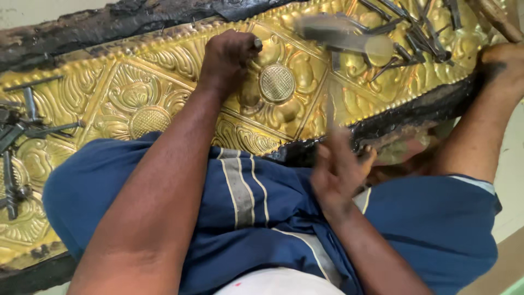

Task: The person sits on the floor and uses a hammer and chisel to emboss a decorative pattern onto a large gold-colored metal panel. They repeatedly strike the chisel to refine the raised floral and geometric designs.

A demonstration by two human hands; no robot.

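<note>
One broad embossed brass sheet (305,104), bedded on a black pitch board (109,24), fills the view, with loose steel punches (415,38) scattered at its far right and more (16,136) at its left. A blurred hammer (344,38) is raised in the right hand (338,175), closed round its handle. A small punch (257,45) is gripped tightly in the left hand (229,54), its tip set beside a round crosshatched boss (277,83). The punch is best kept steady and struck squarely, lightly.
</note>
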